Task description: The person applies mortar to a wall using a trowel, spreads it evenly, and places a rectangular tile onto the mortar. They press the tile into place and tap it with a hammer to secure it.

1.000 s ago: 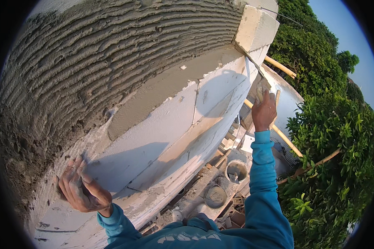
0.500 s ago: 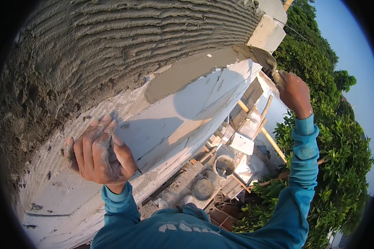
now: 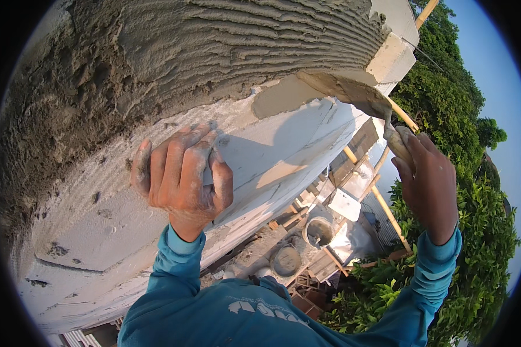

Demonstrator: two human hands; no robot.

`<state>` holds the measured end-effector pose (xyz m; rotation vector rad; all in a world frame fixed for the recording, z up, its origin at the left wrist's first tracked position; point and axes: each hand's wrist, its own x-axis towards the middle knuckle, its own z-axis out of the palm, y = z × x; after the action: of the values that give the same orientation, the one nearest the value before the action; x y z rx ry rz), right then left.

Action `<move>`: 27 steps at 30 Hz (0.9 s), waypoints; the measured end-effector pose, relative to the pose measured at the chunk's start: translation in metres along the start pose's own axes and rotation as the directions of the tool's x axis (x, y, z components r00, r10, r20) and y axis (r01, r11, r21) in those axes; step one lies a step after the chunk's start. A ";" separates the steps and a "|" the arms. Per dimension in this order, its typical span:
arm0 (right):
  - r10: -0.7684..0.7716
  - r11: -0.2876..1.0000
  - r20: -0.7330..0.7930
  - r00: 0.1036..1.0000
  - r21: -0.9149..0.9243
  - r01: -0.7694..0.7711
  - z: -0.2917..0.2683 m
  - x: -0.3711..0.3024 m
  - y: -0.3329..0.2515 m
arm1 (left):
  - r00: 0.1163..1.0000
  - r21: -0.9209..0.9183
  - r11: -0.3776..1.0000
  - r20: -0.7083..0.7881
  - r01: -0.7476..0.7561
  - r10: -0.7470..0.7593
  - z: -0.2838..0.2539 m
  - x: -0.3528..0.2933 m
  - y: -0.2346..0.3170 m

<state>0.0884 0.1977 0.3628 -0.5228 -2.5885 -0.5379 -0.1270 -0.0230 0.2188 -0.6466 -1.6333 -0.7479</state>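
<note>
My right hand (image 3: 431, 179) grips the handle of a trowel (image 3: 353, 95) whose blade is smeared with wet grey mortar. The blade lies against a smooth mortar patch (image 3: 286, 95) along the edge of the white block wall (image 3: 255, 156). Above that patch, ridged grey mortar (image 3: 243, 40) covers the wall in wavy lines. My left hand (image 3: 182, 173), dusty with pale powder, rests on the white wall below the mortar. Its fingers are bent and a gap shows beside the thumb; I see nothing held in it.
Far below stand a bucket (image 3: 318, 232) and a round tub of grey mix (image 3: 286, 260). Bamboo poles (image 3: 391, 217), planks and a white panel (image 3: 345, 204) lie around them. Leafy trees (image 3: 463, 277) fill the right side. A pale block end (image 3: 392, 58) juts out at the upper right.
My left hand has slid right and up along the wall. My right hand has come lower, with more of the trowel blade now lying over the smooth mortar patch. The view has shifted slightly.
</note>
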 end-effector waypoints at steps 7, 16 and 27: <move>-0.120 0.993 -0.071 0.990 0.002 0.121 -0.027 -0.025 -0.055 | 1.000 -0.072 0.997 -0.013 -0.004 0.003 0.001 0.003 0.002; -0.223 0.972 -0.176 0.959 0.032 0.232 -0.016 -0.041 -0.082 | 0.999 -0.143 0.990 -0.042 -0.016 0.010 -0.003 0.002 -0.001; -0.178 0.933 -0.456 0.872 0.204 0.297 0.132 -0.049 -0.067 | 0.983 -0.214 0.975 -0.184 -0.061 0.021 0.001 -0.006 -0.005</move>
<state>0.0549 0.1865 0.2109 0.0194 -2.2512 -0.3239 -0.1304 -0.0254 0.2122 -0.7440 -1.3787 -0.9380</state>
